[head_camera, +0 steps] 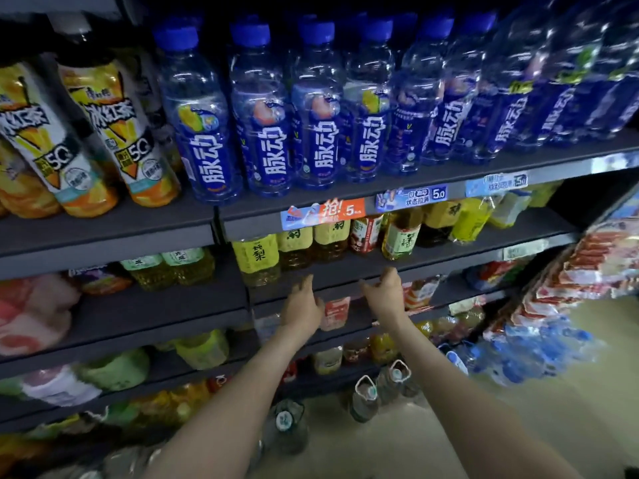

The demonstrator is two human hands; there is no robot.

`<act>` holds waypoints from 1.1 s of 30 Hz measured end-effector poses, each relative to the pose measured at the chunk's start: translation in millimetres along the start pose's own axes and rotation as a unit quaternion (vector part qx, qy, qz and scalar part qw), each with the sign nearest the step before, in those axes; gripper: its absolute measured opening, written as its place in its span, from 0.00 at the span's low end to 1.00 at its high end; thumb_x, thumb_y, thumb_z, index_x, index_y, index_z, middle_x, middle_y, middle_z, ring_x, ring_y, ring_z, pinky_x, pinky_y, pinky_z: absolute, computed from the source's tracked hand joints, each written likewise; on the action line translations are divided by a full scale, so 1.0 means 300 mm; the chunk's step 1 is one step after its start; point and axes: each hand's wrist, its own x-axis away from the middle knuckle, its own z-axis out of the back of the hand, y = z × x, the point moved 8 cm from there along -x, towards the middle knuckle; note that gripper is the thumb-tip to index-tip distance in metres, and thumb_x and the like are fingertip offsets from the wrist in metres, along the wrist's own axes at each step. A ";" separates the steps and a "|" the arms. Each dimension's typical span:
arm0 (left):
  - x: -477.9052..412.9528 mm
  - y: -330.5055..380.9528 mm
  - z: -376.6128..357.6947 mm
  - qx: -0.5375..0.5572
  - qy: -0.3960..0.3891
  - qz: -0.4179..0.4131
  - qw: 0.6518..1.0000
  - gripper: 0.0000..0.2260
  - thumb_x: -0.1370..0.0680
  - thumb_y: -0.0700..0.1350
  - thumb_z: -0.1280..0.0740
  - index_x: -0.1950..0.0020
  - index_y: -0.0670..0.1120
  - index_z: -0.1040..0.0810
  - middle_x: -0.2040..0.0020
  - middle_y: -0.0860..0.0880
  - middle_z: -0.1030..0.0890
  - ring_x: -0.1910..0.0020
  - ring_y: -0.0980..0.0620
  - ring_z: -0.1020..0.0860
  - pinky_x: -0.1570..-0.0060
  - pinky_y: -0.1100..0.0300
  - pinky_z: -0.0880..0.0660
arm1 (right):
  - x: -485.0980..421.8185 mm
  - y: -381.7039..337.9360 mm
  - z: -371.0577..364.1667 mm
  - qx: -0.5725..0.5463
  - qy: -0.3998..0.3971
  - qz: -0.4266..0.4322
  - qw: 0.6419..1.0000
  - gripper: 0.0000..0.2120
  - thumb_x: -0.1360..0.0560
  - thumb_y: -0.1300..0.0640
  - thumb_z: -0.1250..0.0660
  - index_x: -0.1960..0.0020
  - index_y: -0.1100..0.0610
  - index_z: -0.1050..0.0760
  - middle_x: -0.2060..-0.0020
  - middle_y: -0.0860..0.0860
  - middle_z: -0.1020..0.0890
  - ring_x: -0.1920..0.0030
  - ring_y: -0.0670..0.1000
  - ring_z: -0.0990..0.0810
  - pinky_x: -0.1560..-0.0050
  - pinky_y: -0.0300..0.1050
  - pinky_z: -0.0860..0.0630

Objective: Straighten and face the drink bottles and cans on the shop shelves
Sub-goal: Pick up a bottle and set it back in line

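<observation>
Yellow-labelled tea bottles (256, 254) stand unevenly on the second shelf (446, 252), one nearer the edge than its neighbours. We reach both arms towards them. Our left hand (302, 303) and right hand (384, 292) hover just before that shelf, fingers (390, 275) loosely spread and holding nothing, probably to draw the row level. Blue-capped bottles (262, 108) line the shelf above.

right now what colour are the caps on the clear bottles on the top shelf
Blue caps, seen best in the head view, the only one.
</observation>
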 end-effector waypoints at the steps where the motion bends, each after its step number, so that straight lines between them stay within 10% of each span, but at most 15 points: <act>1: -0.008 0.028 -0.027 0.004 0.001 0.010 1.000 0.26 0.20 0.44 0.40 0.23 0.47 0.45 0.28 0.42 0.36 0.33 0.42 0.31 0.40 0.50 0.29 | -0.037 0.013 0.041 -0.001 0.006 0.001 1.000 0.23 0.27 0.60 0.30 0.38 0.66 0.35 0.43 0.60 0.28 0.45 0.59 0.25 0.55 0.44 0.30; 8: -0.047 0.182 -0.148 0.035 0.025 0.034 0.999 0.24 0.20 0.44 0.40 0.25 0.47 0.42 0.30 0.42 0.33 0.36 0.42 0.28 0.42 0.52 0.27 | -0.249 0.014 0.240 -0.032 0.047 0.033 0.998 0.26 0.32 0.64 0.26 0.40 0.70 0.34 0.48 0.59 0.27 0.46 0.58 0.25 0.59 0.37 0.33; 15: -0.084 0.179 -0.169 0.091 0.067 0.034 0.993 0.22 0.21 0.41 0.41 0.27 0.46 0.37 0.31 0.42 0.31 0.37 0.43 0.28 0.40 0.53 0.28 | -0.387 -0.038 0.197 -0.038 0.027 0.045 0.998 0.44 0.35 0.53 0.22 0.30 0.65 0.43 0.35 0.62 0.33 0.34 0.61 0.33 0.35 0.56 0.32; 33: 0.039 0.259 -0.111 0.036 0.068 -0.041 0.996 0.20 0.20 0.42 0.41 0.28 0.48 0.36 0.31 0.45 0.32 0.38 0.46 0.27 0.42 0.53 0.27 | -0.236 0.067 0.308 -0.140 0.061 0.031 0.988 0.29 0.32 0.56 0.24 0.38 0.61 0.36 0.48 0.53 0.27 0.50 0.50 0.27 0.51 0.42 0.33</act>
